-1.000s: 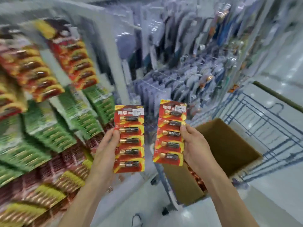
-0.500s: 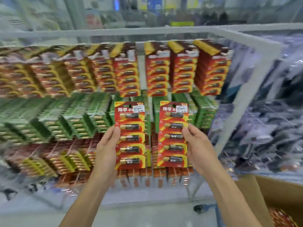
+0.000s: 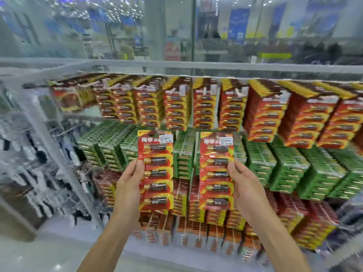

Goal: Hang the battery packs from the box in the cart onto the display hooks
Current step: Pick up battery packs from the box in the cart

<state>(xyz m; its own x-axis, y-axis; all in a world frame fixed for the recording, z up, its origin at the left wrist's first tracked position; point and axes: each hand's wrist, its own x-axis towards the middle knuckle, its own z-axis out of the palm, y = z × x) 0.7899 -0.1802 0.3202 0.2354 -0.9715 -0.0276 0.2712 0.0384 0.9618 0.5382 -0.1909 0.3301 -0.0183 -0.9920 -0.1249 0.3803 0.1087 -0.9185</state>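
A white top rail [image 3: 216, 65] runs across the shelving. Below it, green packs [image 3: 290, 169] hang in dense blocks. Above and behind the rail stands a pale pillar [image 3: 155, 26], with a yellow-green sign [image 3: 275, 55] to its right. Below the rail's left end hang blurred dark goods [image 3: 39, 173], and shiny pale floor [image 3: 49, 252] lies lowest.
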